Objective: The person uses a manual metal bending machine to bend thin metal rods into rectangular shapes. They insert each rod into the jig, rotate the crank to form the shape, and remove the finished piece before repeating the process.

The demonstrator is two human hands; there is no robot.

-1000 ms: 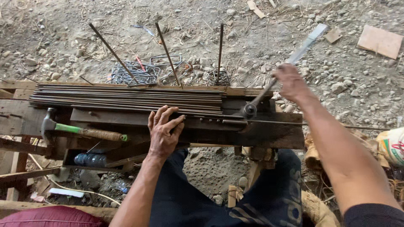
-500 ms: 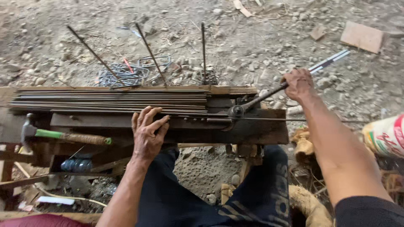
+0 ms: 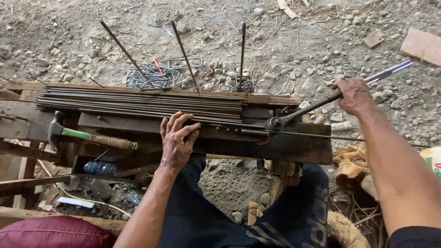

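Note:
My left hand (image 3: 177, 140) presses flat on a thin steel rod (image 3: 312, 135) that lies along the front of a dark wooden bench (image 3: 294, 147). Behind it lies a bundle of several long steel rods (image 3: 138, 102). My right hand (image 3: 354, 95) grips the long metal lever (image 3: 330, 97) of a rod bender, whose pivot (image 3: 275, 123) sits on the bench's right part. The lever slants up to the right, and its shiny pipe end (image 3: 390, 71) sticks out past my hand.
A hammer (image 3: 87, 135) with a green and brown handle rests on the bench's left. Three upright rods (image 3: 183, 53) stand behind the bench, with bent wire stirrups (image 3: 151, 76) on the gravel. A plastic bottle (image 3: 96, 167) lies under the bench. A maroon cushion (image 3: 50, 232) sits lower left.
My right hand has swung the lever down and to the right, from steeply raised to a lower slant. My left hand has stayed on the rod.

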